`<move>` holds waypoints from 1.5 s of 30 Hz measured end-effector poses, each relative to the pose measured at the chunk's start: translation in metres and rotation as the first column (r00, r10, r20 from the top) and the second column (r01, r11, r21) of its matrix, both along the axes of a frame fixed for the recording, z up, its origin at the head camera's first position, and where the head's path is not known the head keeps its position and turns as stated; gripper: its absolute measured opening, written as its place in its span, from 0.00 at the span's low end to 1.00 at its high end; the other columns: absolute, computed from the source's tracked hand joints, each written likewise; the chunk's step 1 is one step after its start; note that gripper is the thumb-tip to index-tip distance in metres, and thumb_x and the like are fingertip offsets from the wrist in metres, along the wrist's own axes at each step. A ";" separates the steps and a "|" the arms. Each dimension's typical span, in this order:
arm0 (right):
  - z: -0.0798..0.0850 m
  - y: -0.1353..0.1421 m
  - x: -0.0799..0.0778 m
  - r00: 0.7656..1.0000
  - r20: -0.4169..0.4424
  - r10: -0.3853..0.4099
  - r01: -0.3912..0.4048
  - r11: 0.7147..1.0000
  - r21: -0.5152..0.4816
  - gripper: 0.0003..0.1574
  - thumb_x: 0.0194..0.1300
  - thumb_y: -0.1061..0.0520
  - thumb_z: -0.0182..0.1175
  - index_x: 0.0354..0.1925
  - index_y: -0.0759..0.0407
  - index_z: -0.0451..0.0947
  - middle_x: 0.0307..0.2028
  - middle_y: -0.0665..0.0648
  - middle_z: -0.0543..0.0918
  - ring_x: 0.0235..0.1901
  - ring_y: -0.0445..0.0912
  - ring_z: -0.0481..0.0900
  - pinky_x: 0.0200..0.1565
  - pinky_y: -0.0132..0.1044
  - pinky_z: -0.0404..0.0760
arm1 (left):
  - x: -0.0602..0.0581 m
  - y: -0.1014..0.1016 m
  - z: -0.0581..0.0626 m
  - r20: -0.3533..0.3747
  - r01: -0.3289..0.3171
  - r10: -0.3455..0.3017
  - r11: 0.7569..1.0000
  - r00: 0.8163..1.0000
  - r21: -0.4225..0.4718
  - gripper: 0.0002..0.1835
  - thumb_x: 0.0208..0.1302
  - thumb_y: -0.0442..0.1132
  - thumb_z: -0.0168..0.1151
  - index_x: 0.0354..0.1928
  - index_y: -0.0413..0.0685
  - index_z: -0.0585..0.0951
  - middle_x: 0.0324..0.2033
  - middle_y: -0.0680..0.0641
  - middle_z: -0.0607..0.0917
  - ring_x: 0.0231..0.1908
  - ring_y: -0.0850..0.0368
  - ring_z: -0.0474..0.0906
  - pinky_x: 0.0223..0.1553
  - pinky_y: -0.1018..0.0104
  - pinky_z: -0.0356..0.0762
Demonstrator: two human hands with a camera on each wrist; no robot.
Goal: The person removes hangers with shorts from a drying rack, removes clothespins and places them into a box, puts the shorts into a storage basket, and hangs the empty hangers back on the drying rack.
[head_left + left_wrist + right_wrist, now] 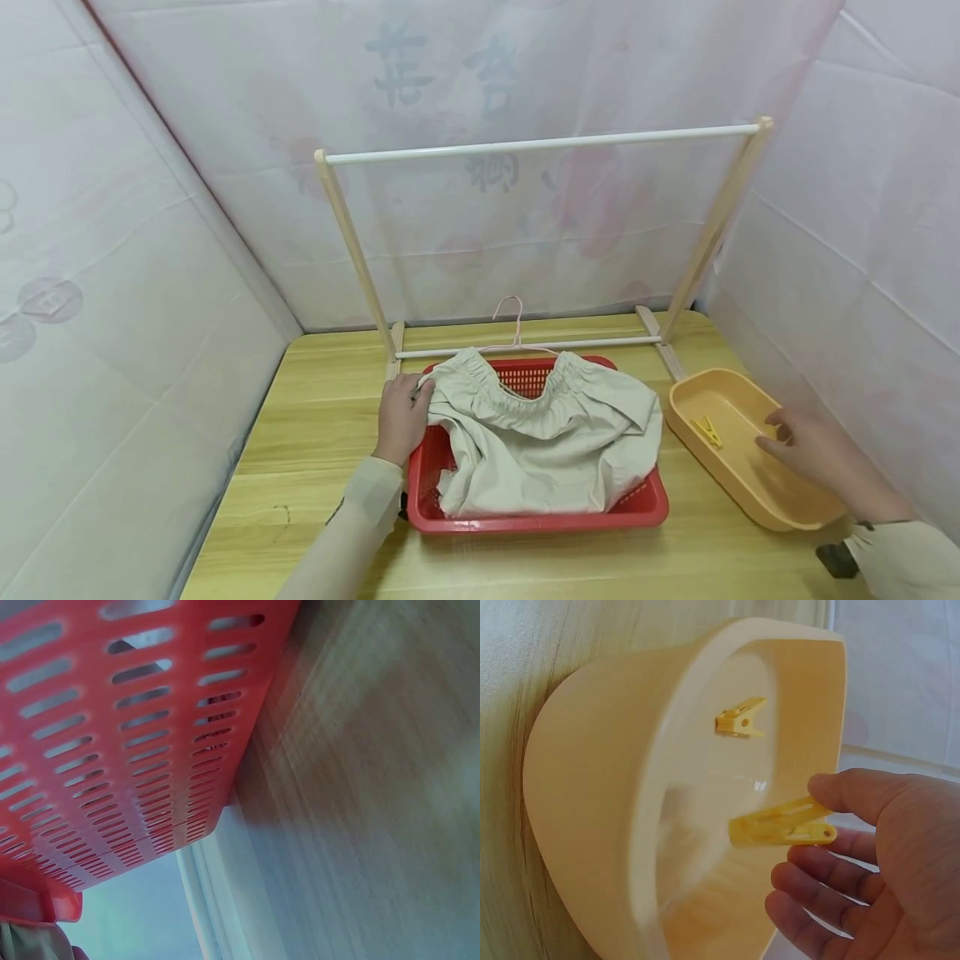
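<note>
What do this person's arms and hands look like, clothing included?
Both the left hand and right hand look bare, with no gloves visible. The left sleeve and right sleeve are long and pale cream. A small black piece shows beside the right cuff; markings aren't clear.

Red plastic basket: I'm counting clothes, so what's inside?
A crumpled cream cloth garment lies in the red basket, a thin pink hanger visible behind it. The garment covers most of the basket's floor, so anything underneath, and the hanger's lower part, cannot be seen.
</note>
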State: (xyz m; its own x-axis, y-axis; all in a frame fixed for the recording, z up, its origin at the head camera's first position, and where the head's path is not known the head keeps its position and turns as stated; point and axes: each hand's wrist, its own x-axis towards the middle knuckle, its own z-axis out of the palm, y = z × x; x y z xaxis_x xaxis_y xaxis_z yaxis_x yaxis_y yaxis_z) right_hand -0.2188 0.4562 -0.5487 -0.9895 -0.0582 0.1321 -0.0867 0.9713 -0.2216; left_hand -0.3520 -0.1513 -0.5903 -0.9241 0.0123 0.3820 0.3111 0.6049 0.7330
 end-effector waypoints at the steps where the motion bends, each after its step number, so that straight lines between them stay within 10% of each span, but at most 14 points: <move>1: 0.000 0.000 -0.001 1.000 -0.005 -0.002 0.002 1.000 0.006 0.24 0.61 0.57 0.73 0.43 0.78 0.79 0.29 0.63 0.84 0.30 0.56 0.82 0.32 0.50 0.80 | 0.000 0.000 0.000 -0.002 0.001 -0.001 1.000 1.000 0.000 0.13 0.77 0.46 0.60 0.48 0.46 0.88 0.41 0.44 0.85 0.44 0.44 0.75 0.48 0.48 0.73; 9: 0.004 -0.024 -0.018 0.979 -0.200 0.034 -0.043 0.998 -0.043 0.22 0.60 0.63 0.70 0.46 0.79 0.79 0.38 0.76 0.84 0.34 0.68 0.84 0.35 0.63 0.81 | 0.001 -0.001 0.001 0.003 0.000 0.000 1.000 1.000 -0.001 0.14 0.77 0.47 0.60 0.49 0.46 0.88 0.42 0.44 0.85 0.44 0.44 0.74 0.48 0.48 0.74; 19: 0.026 -0.146 -0.033 0.925 -0.377 -0.046 -0.050 0.970 -0.239 0.20 0.67 0.62 0.63 0.56 0.69 0.79 0.48 0.69 0.82 0.45 0.64 0.81 0.42 0.59 0.78 | 0.000 0.000 0.001 0.013 0.005 -0.005 1.000 1.000 -0.004 0.14 0.78 0.47 0.59 0.49 0.46 0.87 0.42 0.44 0.85 0.44 0.45 0.74 0.48 0.49 0.74; 28: 0.002 -0.188 -0.067 0.956 -0.289 0.039 -0.122 0.954 -0.273 0.33 0.74 0.55 0.60 0.70 0.69 0.69 0.65 0.72 0.75 0.66 0.69 0.69 0.62 0.69 0.67 | 0.002 -0.001 0.002 0.016 0.011 -0.011 1.000 1.000 -0.004 0.15 0.78 0.48 0.58 0.49 0.46 0.87 0.42 0.44 0.85 0.44 0.45 0.74 0.48 0.49 0.73; 45: -0.016 -0.208 -0.076 0.945 -0.315 0.091 -0.155 0.970 -0.186 0.07 0.73 0.64 0.59 0.46 0.67 0.82 0.44 0.66 0.85 0.47 0.64 0.80 0.51 0.62 0.75 | 0.000 -0.002 -0.004 0.007 0.015 -0.014 0.999 1.000 -0.031 0.15 0.79 0.48 0.57 0.49 0.46 0.87 0.41 0.45 0.84 0.44 0.46 0.73 0.47 0.50 0.74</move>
State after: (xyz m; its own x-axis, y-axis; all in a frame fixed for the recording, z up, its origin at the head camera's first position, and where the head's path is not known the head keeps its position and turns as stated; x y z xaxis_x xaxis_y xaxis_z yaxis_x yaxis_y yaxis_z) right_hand -0.2952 0.2480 -0.5646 -0.8875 -0.1164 0.4459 -0.2968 0.8845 -0.3598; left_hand -0.3524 -0.1535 -0.5941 -0.9261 0.0374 0.3753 0.3153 0.6227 0.7161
